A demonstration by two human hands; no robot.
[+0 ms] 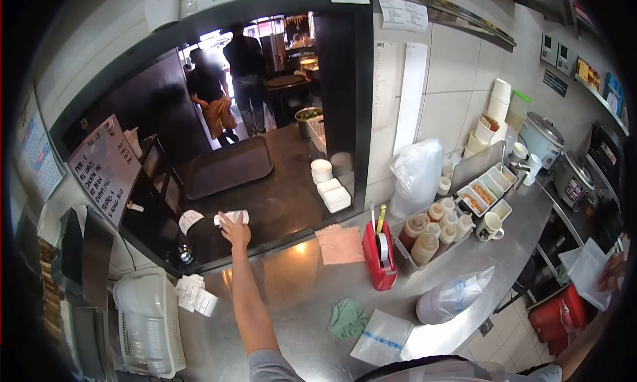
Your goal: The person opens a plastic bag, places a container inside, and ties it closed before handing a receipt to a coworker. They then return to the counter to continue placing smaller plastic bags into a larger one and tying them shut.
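My left hand reaches across the steel counter into the serving window. Its fingers are over a curled white paper slip on the dark ledge, apparently gripping it; the fingertips' contact is partly hidden. A second printed slip lies just left of it, near a silver call bell. Out at the far right, my right hand is closed on a clear plastic bag, partly in shadow at the frame's edge.
A dark tray lies on the ledge; two people stand beyond. Along the counter are a red tape dispenser, sauce bottles, a green cloth, a filled plastic bag and a basket of plastic containers.
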